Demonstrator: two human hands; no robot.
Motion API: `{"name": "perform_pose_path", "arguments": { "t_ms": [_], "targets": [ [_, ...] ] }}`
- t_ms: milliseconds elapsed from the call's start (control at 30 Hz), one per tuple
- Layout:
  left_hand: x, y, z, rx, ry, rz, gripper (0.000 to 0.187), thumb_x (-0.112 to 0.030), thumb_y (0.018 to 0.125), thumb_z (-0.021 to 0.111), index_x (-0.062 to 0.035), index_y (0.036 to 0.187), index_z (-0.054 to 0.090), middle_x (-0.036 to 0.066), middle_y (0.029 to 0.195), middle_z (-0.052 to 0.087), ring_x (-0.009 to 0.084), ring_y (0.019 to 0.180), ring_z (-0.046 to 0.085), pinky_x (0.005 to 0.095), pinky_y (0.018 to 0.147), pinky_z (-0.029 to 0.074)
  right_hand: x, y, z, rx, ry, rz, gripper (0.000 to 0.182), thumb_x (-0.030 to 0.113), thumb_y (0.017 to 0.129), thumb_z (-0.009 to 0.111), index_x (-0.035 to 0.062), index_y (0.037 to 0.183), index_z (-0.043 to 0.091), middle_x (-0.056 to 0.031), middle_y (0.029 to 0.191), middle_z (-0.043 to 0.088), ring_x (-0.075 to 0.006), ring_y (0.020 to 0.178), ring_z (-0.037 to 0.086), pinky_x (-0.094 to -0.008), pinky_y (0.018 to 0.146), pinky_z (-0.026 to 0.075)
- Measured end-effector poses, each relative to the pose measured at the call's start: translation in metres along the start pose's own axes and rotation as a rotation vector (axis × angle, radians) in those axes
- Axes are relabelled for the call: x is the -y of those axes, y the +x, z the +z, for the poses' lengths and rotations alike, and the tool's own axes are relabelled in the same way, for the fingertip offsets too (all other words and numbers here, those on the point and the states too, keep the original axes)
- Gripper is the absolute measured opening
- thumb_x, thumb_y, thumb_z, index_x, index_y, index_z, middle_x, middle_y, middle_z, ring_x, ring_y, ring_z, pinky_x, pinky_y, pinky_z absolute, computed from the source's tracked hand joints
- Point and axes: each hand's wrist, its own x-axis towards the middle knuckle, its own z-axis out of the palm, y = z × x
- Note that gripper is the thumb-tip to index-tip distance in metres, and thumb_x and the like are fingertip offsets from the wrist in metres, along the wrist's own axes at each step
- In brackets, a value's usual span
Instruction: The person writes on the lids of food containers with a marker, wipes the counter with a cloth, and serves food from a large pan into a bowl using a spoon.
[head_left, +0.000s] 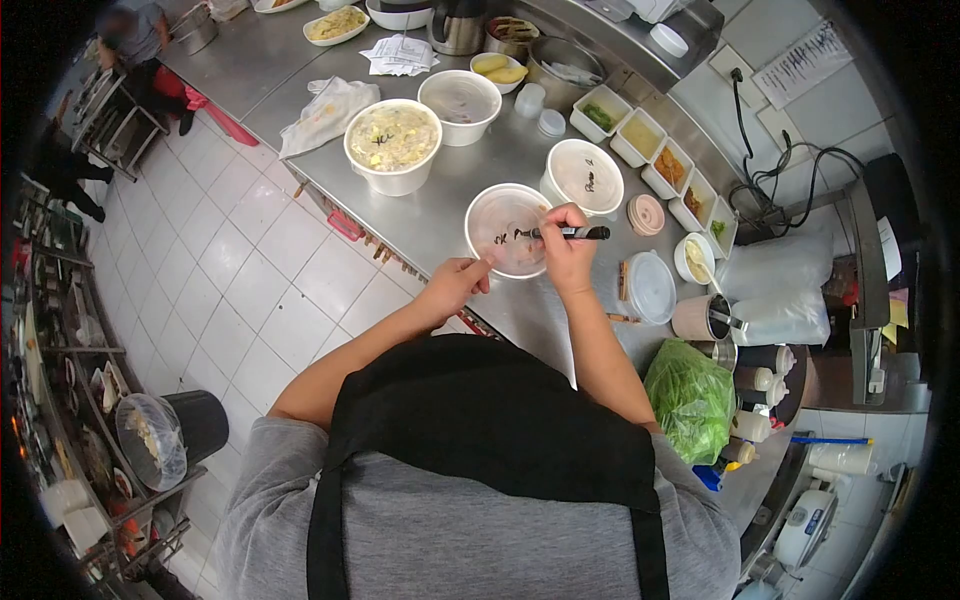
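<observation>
My right hand is closed around a black marker, its tip on the clear lid of a round white takeaway container. Black handwriting runs across that lid. At the container's near left rim, my left hand has its fingers curled against the edge. Just behind the right hand is a second lidded container with black writing. Further left stand a tub of yellowish food, its lid marked too, and another lidded container.
Small trays of food line the wall side. A loose lid, a metal-lipped cup and a green bagged vegetable lie right. A cloth rests near the counter's left edge. Other people stand at upper left.
</observation>
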Motion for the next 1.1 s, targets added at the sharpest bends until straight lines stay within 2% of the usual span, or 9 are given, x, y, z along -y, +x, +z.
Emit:
{"name": "perform_pose_path", "arguments": {
  "t_ms": [400, 500, 600, 700, 800, 867, 933, 1067, 1100],
  "targets": [
    [0.005, 0.003, -0.001, -0.001, -0.010, 0.013, 0.048, -0.043, 0.088, 0.051, -0.0037, 0.061, 0.055, 0.004, 0.062, 0.049, 0.0111, 0.055, 0.041, 0.0273, 0.051, 0.033, 0.001, 0.000, -0.003, -0.062, 0.059, 0.080, 0.009, 0.002, 0.073, 0.056, 0.0023, 0.067, 0.050, -0.0040, 0.066, 0.051, -0.0109, 0.058, 0.048, -0.0258, 0.054, 0.039],
    [0.000, 0.000, -0.002, 0.005, 0.017, -0.007, 0.047, -0.044, 0.089, 0.052, -0.0045, 0.062, 0.055, 0.003, 0.062, 0.048, 0.0103, 0.054, 0.039, 0.0263, 0.051, 0.032, -0.003, 0.004, 0.000, -0.131, 0.016, -0.051, 0.009, 0.002, 0.073, 0.055, 0.0028, 0.067, 0.049, -0.0027, 0.064, 0.050, -0.0093, 0.054, 0.046, -0.0248, 0.050, 0.038],
    [-0.004, -0.002, -0.006, 0.035, 0.050, -0.051, 0.046, -0.045, 0.089, 0.053, -0.0053, 0.067, 0.055, 0.001, 0.063, 0.047, 0.0097, 0.055, 0.038, 0.0242, 0.052, 0.031, -0.005, 0.003, -0.005, -0.027, 0.017, -0.019, 0.008, 0.002, 0.079, 0.052, 0.0048, 0.072, 0.049, -0.0011, 0.064, 0.051, -0.0071, 0.050, 0.048, -0.0221, 0.047, 0.041],
    [-0.010, -0.004, -0.007, -0.005, 0.105, -0.087, 0.046, -0.046, 0.087, 0.056, -0.0043, 0.068, 0.054, 0.001, 0.064, 0.048, 0.0103, 0.056, 0.040, 0.0248, 0.053, 0.033, -0.008, 0.003, -0.002, -0.094, -0.004, -0.044, 0.008, 0.002, 0.078, 0.052, 0.0047, 0.072, 0.049, -0.0009, 0.064, 0.050, -0.0078, 0.049, 0.048, -0.0228, 0.046, 0.042],
    [-0.008, 0.004, -0.011, -0.186, 0.156, 0.031, 0.045, -0.045, 0.086, 0.058, -0.0021, 0.073, 0.056, 0.003, 0.065, 0.050, 0.0134, 0.058, 0.044, 0.0272, 0.056, 0.038, -0.015, 0.000, -0.013, -0.155, -0.045, -0.030, 0.005, 0.006, 0.082, 0.053, 0.0051, 0.080, 0.049, -0.0022, 0.073, 0.050, -0.0090, 0.054, 0.050, -0.0245, 0.051, 0.045],
    [-0.009, 0.018, -0.018, -0.367, 0.190, 0.219, 0.044, -0.043, 0.085, 0.059, -0.0002, 0.077, 0.056, 0.005, 0.066, 0.052, 0.0166, 0.058, 0.048, 0.0301, 0.059, 0.041, 0.016, 0.003, -0.011, -0.336, 0.211, -0.015, 0.007, 0.008, 0.086, 0.053, 0.0035, 0.085, 0.048, -0.0034, 0.078, 0.050, -0.0094, 0.061, 0.049, -0.0260, 0.054, 0.047],
    [-0.025, 0.023, -0.024, -0.359, 0.362, 0.249, 0.041, -0.040, 0.086, 0.059, 0.0016, 0.080, 0.057, 0.009, 0.066, 0.054, 0.0195, 0.059, 0.049, 0.0328, 0.060, 0.042, 0.019, -0.002, -0.020, -0.398, 0.299, 0.015, 0.017, 0.017, 0.093, 0.051, 0.0041, 0.102, 0.045, -0.0053, 0.093, 0.048, -0.0116, 0.074, 0.051, -0.0301, 0.066, 0.053],
    [-0.030, 0.025, -0.029, -0.290, 0.574, 0.362, 0.034, -0.030, 0.086, 0.057, 0.0046, 0.083, 0.056, 0.016, 0.065, 0.054, 0.0220, 0.059, 0.051, 0.0354, 0.059, 0.043, 0.015, -0.044, -0.020, -0.407, 0.321, 0.215, 0.024, 0.019, 0.094, 0.051, 0.0090, 0.114, 0.043, -0.0054, 0.103, 0.043, -0.0167, 0.093, 0.055, -0.0327, 0.076, 0.053],
    [-0.029, 0.019, -0.029, -0.293, 0.552, 0.367, 0.033, -0.028, 0.085, 0.056, 0.0051, 0.081, 0.056, 0.019, 0.065, 0.055, 0.0274, 0.060, 0.053, 0.0377, 0.060, 0.043, 0.021, -0.057, -0.017, -0.403, 0.349, 0.240, 0.024, 0.020, 0.095, 0.050, 0.0093, 0.115, 0.043, -0.0051, 0.103, 0.043, -0.0187, 0.094, 0.056, -0.0358, 0.076, 0.053]
  ]
}}
